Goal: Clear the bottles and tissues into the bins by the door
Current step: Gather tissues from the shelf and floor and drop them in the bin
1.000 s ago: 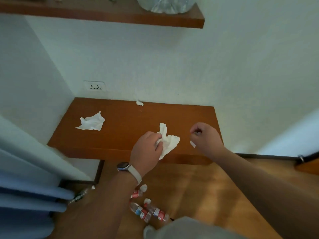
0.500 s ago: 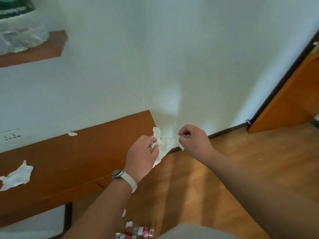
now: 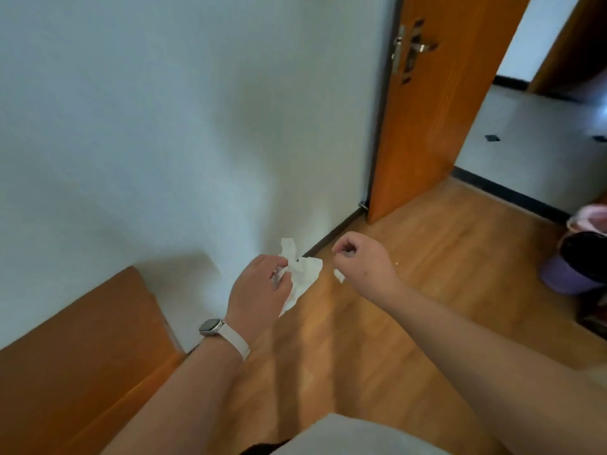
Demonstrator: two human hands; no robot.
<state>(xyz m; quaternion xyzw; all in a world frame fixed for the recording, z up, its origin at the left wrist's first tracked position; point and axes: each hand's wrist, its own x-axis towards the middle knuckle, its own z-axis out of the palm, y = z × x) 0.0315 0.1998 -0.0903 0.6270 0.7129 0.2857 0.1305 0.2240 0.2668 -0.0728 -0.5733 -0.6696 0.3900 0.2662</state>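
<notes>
My left hand, with a white watch at the wrist, is closed on a crumpled white tissue held above the wooden floor. A little to its right, my right hand is closed on a small white tissue scrap that pokes out below the fingers. At the right edge stands a purple bin with a black liner, and a pink bin shows just behind it. No bottles are in view.
The wooden shelf sits low at the left against the white wall. An orange door stands open at upper right, with a tiled room beyond. Bare wooden floor stretches between my hands and the bins.
The view has swung right, away from the shelf and the bottles on the floor, toward the door and bins. Both hands keep the same tissues.
</notes>
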